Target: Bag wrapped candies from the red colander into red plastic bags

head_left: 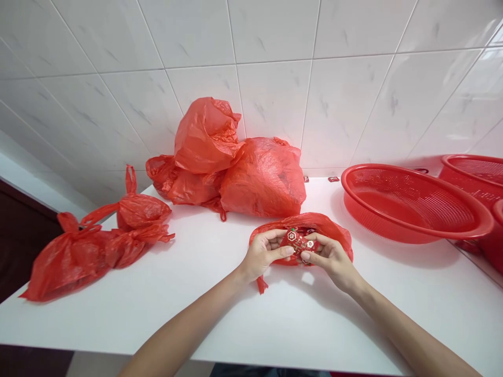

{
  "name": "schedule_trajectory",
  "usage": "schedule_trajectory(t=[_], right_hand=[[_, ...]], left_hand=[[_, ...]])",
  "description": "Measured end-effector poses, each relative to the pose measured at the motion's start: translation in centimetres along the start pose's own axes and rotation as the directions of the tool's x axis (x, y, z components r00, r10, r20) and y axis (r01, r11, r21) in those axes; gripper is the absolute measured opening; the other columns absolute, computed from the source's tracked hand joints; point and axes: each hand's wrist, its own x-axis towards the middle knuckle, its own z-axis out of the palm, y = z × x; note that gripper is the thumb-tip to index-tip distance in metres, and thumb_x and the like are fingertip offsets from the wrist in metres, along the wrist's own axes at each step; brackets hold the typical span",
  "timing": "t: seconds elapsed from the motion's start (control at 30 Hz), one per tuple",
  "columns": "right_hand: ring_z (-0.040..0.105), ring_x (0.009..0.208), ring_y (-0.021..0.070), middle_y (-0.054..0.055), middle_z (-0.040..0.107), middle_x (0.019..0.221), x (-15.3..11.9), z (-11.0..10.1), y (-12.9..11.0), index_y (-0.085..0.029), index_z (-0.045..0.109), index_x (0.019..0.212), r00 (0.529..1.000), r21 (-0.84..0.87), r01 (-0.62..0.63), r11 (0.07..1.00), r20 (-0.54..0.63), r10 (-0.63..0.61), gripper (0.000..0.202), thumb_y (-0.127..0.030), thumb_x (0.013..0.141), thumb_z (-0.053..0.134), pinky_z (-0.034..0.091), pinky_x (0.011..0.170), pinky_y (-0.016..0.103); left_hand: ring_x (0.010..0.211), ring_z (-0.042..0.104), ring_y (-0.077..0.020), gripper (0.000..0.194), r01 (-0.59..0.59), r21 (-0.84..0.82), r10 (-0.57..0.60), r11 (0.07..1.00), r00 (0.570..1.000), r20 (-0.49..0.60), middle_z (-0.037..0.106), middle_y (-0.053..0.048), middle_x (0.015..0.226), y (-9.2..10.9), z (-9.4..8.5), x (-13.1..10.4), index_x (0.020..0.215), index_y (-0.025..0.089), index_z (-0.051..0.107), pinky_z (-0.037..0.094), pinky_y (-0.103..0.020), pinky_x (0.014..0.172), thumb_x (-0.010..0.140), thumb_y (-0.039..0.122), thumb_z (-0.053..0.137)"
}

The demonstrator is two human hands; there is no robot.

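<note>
Between my two hands is a small red packet (297, 242) with gold and white flower patterns. My left hand (267, 254) pinches its left side between thumb and fingers. On its right side, my right hand (328, 256) grips it the same way, the two thumbs near each other. The packet is held over an open red plastic bag (338, 230) lying on the white table. More dark red pieces show inside the bag's mouth, partly hidden behind the packet and my fingers.
Full red bags (263, 178) are piled against the tiled wall. Smaller tied red bags (70, 256) lie at the left of the white table (188, 298). A red perforated basket (412, 204) stands at the right, with others beyond. Small red packets (333, 179) lie near the wall.
</note>
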Motion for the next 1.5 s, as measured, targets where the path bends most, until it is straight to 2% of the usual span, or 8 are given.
schedule_trajectory(t=[0.27,0.43,0.67,0.87,1.1,1.3,1.4,1.5], right_hand=[[0.068,0.065,0.0144,0.001,0.073,0.077,0.0,-0.2,-0.1,-0.018,0.063,0.089,0.993,0.075,-0.035,0.997,0.114,0.026,0.031,-0.039,0.078,0.084,0.054,0.065,0.029],[0.069,0.073,0.0135,-0.001,0.072,0.083,-0.1,0.4,0.4,-0.020,0.061,0.095,0.999,0.101,-0.002,0.995,0.038,-0.002,0.031,-0.036,0.080,0.083,0.055,0.075,0.030],[0.067,0.087,0.0190,0.005,0.071,0.096,-0.2,0.7,0.6,-0.020,0.061,0.094,0.998,-0.081,0.019,0.997,0.059,-0.014,0.034,-0.049,0.084,0.075,0.058,0.079,0.034],[0.069,0.087,0.0208,0.006,0.074,0.092,0.0,0.4,0.5,-0.019,0.069,0.095,0.997,-0.172,0.051,0.984,0.062,-0.040,0.031,-0.049,0.088,0.070,0.058,0.083,0.036],[0.067,0.076,0.0188,0.004,0.072,0.083,-0.1,0.4,1.2,-0.020,0.069,0.089,0.990,-0.119,0.072,0.990,-0.115,-0.085,0.033,-0.051,0.083,0.075,0.058,0.069,0.032],[0.065,0.072,0.0173,0.003,0.069,0.079,-0.1,0.7,1.7,-0.019,0.064,0.082,0.988,-0.133,0.048,0.990,-0.137,-0.066,0.035,-0.052,0.083,0.076,0.057,0.066,0.031],[0.067,0.075,0.0187,0.004,0.071,0.083,0.1,0.5,1.5,-0.020,0.066,0.089,0.992,-0.204,0.064,0.977,-0.097,-0.085,0.035,-0.054,0.087,0.069,0.059,0.070,0.033],[0.070,0.082,0.0213,0.006,0.073,0.091,0.2,-0.6,1.0,-0.021,0.067,0.096,0.957,-0.397,0.154,0.905,-0.168,-0.237,0.032,-0.053,0.092,0.064,0.060,0.078,0.036]], left_hand=[[0.063,0.065,-0.0143,0.043,0.061,-0.057,-0.055,0.996,0.993,0.101,0.077,-0.006,0.084,-0.3,-0.8,0.2,0.102,0.014,0.077,0.056,-0.032,0.069,0.068,0.036,0.089],[0.069,0.070,-0.0191,0.042,0.023,-0.082,-0.017,0.996,0.997,0.078,0.078,-0.008,0.091,-0.7,0.1,0.1,0.104,0.014,0.075,0.058,-0.037,0.073,0.074,0.043,0.084],[0.098,0.073,-0.0281,0.046,0.013,0.081,-0.018,0.997,0.998,0.063,0.079,-0.012,0.106,-0.7,0.2,-0.2,0.106,0.013,0.077,0.057,-0.039,0.090,0.075,0.047,0.082],[0.092,0.074,-0.0264,0.045,-0.001,0.215,-0.027,0.977,0.991,0.128,0.079,-0.011,0.099,-0.7,-0.4,-0.2,0.105,0.013,0.077,0.058,-0.037,0.083,0.077,0.049,0.080],[0.103,0.073,-0.0296,0.046,0.000,0.177,-0.022,0.984,0.993,0.119,0.079,-0.012,0.106,-0.7,0.4,-0.5,0.111,0.014,0.077,0.057,-0.042,0.095,0.079,0.047,0.080],[0.101,0.073,-0.0291,0.042,0.003,0.198,-0.028,0.980,0.992,0.124,0.078,-0.012,0.109,-0.8,0.2,-0.5,0.109,0.014,0.077,0.056,-0.043,0.095,0.081,0.045,0.078],[0.095,0.073,-0.0277,0.037,-0.013,0.256,-0.017,0.967,0.993,0.114,0.079,-0.011,0.102,-0.6,-0.2,-0.2,0.104,0.014,0.078,0.058,-0.041,0.089,0.080,0.043,0.077],[0.084,0.072,-0.0243,0.028,0.000,0.422,-0.023,0.907,0.999,0.049,0.078,-0.008,0.091,-0.8,-0.9,0.3,0.098,0.016,0.078,0.058,-0.037,0.079,0.082,0.039,0.074]])
